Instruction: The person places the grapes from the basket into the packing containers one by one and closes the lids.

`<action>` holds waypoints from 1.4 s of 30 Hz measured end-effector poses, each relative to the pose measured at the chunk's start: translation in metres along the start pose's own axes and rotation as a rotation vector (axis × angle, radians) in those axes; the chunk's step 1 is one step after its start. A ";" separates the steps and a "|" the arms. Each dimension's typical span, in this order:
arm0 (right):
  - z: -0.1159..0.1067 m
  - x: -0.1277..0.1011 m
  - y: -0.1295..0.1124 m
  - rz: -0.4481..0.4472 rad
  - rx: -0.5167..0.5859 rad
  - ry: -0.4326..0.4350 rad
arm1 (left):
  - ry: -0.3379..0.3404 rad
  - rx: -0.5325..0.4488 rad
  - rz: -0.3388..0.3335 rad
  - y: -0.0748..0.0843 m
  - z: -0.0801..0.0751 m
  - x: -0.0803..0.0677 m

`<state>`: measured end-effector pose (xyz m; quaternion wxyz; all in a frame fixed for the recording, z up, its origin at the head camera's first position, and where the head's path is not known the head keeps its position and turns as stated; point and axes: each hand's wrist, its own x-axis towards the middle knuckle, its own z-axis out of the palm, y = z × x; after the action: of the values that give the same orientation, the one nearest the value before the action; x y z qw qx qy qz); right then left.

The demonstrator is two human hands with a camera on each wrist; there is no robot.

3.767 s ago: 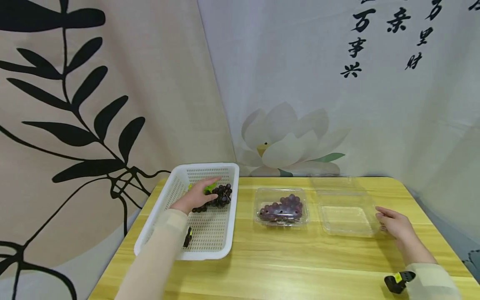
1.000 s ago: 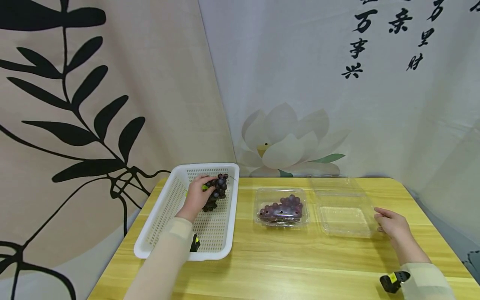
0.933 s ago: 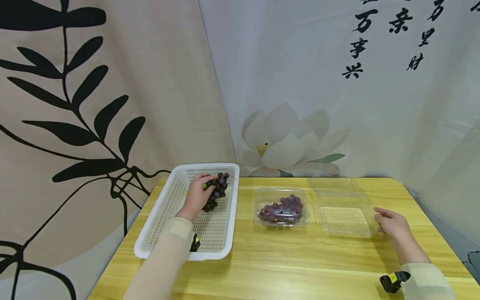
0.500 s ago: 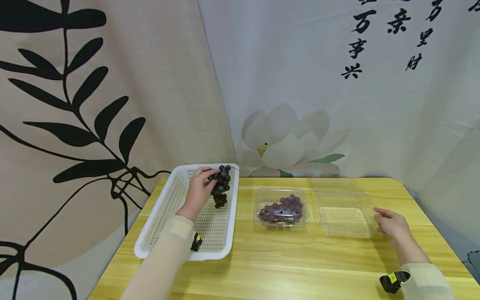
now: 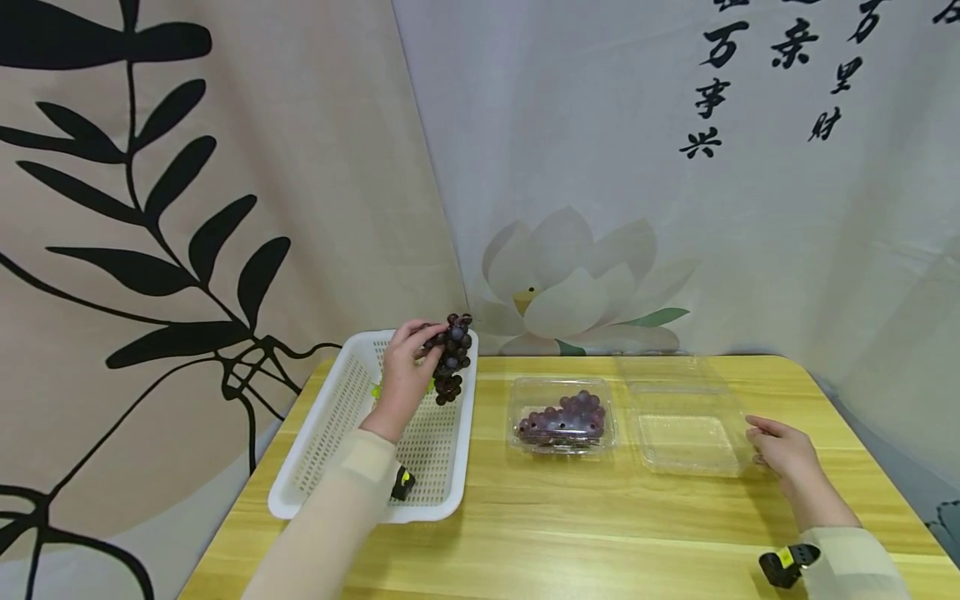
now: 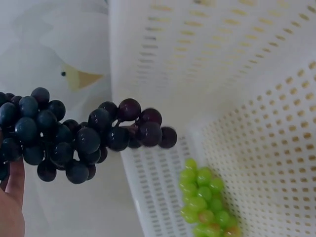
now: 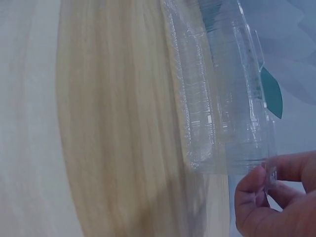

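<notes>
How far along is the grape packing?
One clear box already holds dark grapes. The left hand has a dark bunch lifted above the white basket; the right hand holds the empty open box. Green grapes remain in the basket.

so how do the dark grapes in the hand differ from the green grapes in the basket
The dark grapes are near black and hang in the air, held by the left hand above the white basket. The green grapes are bright green, look like a smaller bunch, and lie on the basket floor. Both are whole bunches.
</notes>
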<state>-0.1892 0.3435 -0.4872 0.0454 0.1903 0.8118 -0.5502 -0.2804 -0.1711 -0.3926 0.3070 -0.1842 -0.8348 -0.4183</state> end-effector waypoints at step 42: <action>0.004 0.036 0.041 -0.029 0.005 0.060 | 0.031 -0.219 0.165 0.096 0.068 0.027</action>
<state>-0.2080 0.3621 -0.5345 0.0127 0.1951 0.8139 -0.5471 -0.2705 -0.0582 -0.3498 0.3312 -0.2780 -0.7615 -0.4829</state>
